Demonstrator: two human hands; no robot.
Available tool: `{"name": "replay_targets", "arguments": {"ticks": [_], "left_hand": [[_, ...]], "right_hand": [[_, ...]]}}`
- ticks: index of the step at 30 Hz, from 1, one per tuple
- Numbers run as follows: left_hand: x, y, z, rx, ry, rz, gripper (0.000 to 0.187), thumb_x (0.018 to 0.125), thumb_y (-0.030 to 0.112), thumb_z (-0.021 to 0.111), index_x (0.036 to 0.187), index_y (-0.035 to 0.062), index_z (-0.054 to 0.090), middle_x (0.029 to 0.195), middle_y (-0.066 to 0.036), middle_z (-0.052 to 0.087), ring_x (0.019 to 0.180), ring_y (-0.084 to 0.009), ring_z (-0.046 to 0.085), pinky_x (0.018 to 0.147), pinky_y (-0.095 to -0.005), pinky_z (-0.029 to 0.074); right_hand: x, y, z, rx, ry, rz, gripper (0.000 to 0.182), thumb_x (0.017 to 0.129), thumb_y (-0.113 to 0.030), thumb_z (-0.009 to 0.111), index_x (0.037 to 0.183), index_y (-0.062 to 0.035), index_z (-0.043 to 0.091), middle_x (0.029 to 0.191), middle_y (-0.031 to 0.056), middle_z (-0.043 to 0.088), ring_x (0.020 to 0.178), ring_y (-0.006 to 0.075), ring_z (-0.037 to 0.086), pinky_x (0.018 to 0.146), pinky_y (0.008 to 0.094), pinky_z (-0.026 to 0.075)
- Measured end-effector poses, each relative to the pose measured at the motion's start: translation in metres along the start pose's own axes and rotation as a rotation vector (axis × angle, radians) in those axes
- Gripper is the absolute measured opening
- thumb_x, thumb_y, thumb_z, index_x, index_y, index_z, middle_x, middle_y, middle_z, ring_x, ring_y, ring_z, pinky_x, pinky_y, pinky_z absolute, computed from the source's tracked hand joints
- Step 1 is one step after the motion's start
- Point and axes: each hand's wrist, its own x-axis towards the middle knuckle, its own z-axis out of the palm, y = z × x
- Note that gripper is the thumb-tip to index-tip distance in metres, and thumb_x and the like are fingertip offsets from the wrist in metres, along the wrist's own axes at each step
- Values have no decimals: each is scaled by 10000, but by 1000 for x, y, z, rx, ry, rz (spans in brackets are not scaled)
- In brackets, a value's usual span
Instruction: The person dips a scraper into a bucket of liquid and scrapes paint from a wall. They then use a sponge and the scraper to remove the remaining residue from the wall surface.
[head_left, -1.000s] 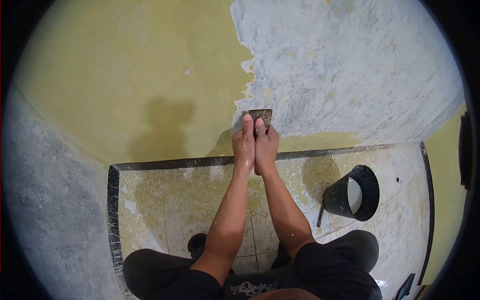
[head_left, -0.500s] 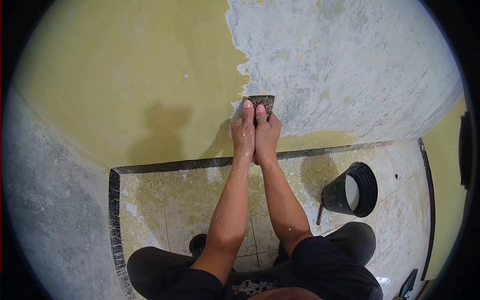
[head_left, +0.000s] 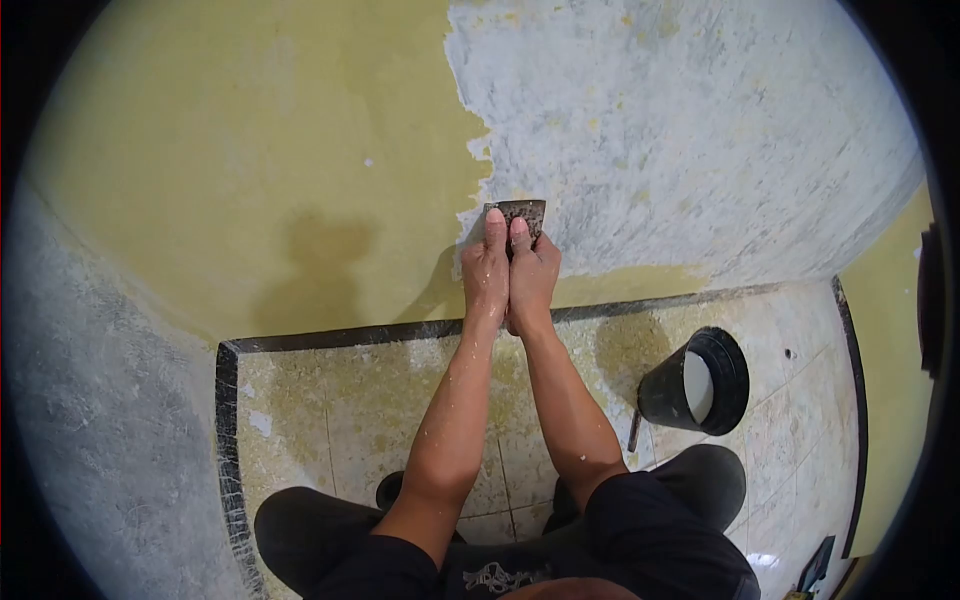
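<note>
Head view | my grip: left hand (head_left: 486, 272) and right hand (head_left: 534, 275) both closed round scraper (head_left: 536, 213); I'd press thumbs (head_left: 495, 218) evenly, blade low along yellow paint (head_left: 462, 185)

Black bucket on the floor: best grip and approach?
Probably the rim, at two opposite sides, coming down from above. The black bucket stands mouth up and flares toward its top, and no carrying handle is visible. Keep it level: pale liquid sits inside. Mind the dark stick-like object beside its base.
</note>
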Motion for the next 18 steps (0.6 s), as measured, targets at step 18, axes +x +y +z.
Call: {"name": "replay_targets", "arguments": {"ticks": [18], "left_hand": [[-1,9,-1,-75,18,-21,675,880,615,497,693,-26,603,636,-35,530,637,-132,465,574,-318,398]], "right_hand": [[-1,-5,6,25,7,-26,349,917,-256,555,825,78,597,686,152,606,625,196,509,612,365,428]]}}
